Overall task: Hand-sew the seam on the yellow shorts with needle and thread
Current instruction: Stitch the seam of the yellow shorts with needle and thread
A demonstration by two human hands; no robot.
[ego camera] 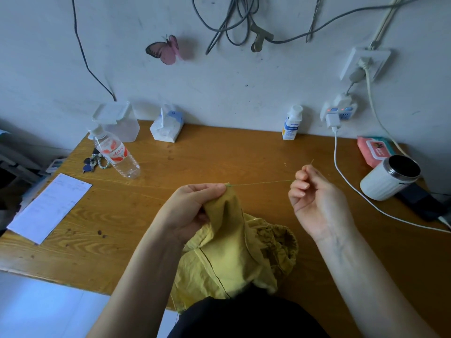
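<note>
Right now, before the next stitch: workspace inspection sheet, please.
Surface: wooden table, dark spots.
Job's things: yellow shorts bunched at the near edge; thread taut from the fabric to the right hand; needle tip above its fingers.
Clutter: water bottle, keys, paper sheet, tissue pack, clear container, small white bottle, wipes pack, white cup, phone.
Hands: left hand pinches the shorts; right hand pinches the needle.
Cables: white charging cable crosses the table's right side; grey cables and a black cable hang on the wall.
Surroundings: wall, power strip, pink butterfly decoration.
</note>
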